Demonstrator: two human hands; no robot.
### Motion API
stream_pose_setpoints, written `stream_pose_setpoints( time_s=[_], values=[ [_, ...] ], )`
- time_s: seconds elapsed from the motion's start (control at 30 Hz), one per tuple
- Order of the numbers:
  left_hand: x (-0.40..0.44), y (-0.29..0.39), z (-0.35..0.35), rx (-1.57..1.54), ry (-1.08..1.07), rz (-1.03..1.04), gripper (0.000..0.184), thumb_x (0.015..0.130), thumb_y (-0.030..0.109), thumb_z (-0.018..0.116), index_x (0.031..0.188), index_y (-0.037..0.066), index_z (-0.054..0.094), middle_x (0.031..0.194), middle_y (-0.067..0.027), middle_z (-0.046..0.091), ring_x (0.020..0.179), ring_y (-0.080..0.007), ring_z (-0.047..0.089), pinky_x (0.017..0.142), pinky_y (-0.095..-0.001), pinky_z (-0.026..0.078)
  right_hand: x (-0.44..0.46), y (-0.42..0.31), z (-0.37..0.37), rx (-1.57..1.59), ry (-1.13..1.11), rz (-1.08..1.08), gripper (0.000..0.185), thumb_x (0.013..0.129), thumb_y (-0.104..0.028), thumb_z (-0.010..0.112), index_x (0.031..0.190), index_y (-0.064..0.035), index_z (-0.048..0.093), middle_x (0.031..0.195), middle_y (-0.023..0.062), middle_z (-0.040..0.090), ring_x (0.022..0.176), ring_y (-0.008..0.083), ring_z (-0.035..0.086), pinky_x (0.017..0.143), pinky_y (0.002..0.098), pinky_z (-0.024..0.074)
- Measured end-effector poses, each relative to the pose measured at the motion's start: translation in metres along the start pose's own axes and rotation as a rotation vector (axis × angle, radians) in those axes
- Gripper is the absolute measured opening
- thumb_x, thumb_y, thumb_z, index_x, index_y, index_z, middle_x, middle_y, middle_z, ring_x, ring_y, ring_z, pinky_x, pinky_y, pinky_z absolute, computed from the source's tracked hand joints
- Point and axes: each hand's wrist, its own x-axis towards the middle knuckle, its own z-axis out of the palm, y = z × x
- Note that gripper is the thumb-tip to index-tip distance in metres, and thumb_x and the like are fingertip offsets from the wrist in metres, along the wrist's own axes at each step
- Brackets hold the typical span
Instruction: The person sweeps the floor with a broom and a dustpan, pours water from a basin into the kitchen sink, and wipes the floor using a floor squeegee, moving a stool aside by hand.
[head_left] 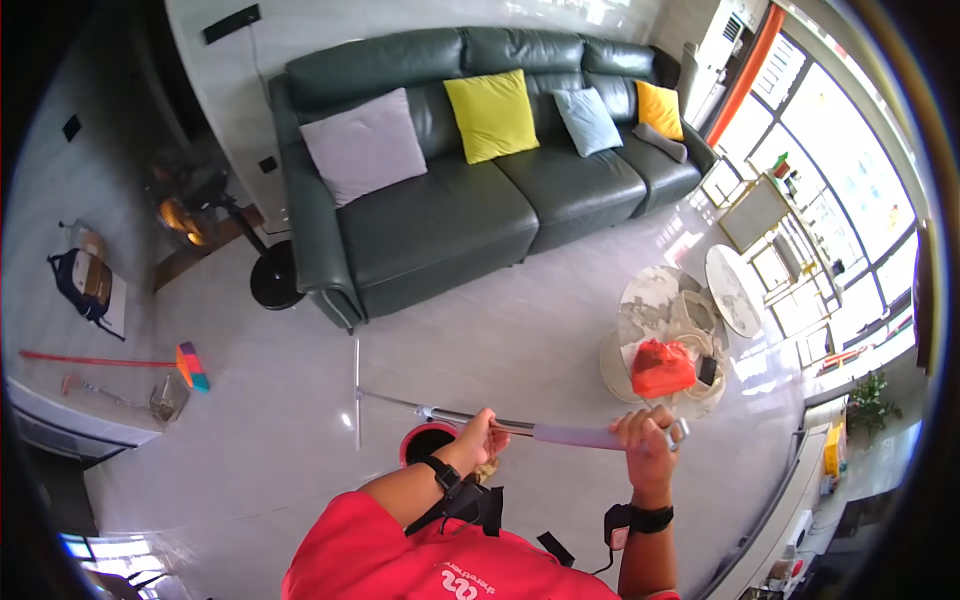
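Both hands hold a long-handled floor squeegee [580, 435], with a metal pole, a lavender grip and a thin straight head [357, 392] on the floor at left. My left hand [482, 436] is closed around the metal pole. Near the handle's end, my right hand [645, 430] wraps round the lavender grip, beside a grey end loop. Under my left forearm stands a pink-rimmed round container [408, 436] with a dark inside, partly hidden. A small tan thing shows below my left hand; I cannot make out what it is.
A dark green sofa [430, 240] with cushions runs along the far wall. A standing fan [275, 275] is at its left end. Round marble-topped tables [640, 300] stand right, with a red plastic bag [662, 368]. A red-handled broom [110, 360] is at far left.
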Motion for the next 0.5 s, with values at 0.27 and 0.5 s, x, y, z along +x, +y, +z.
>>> stream_pose_setpoints(
  time_s=[0.27, 0.5],
  values=[
    [0.055, 0.018, 0.117, 0.171, -0.086, -0.105, 0.018, 0.077, 0.028, 0.052, 0.070, 0.012, 0.048, 0.065, -0.0045, 0.057, 0.057, -0.0144, 0.058, 0.057, -0.0279, 0.054, 0.043, -0.039, -0.054, -0.034, 0.214, -0.162, 0.021, 0.083, -0.012, 0.045, 0.065, -0.0113, 0.034, 0.054, 0.0004, 0.037, 0.051, 0.0132, 0.039, 0.063, 0.0342, 0.0395],
    [0.121, 0.073, 0.149, 0.337, -0.024, 0.031, 0.019, 0.077, 0.028, 0.050, 0.069, 0.011, 0.048, 0.064, -0.0031, 0.056, 0.054, -0.0134, 0.056, 0.053, -0.0259, 0.051, 0.081, -0.006, -0.066, -0.061, 0.245, -0.229, 0.019, 0.085, -0.010, 0.045, 0.068, -0.0102, 0.036, 0.056, 0.0014, 0.039, 0.056, 0.0144, 0.042, 0.070, 0.0361, 0.0395]
  ],
)
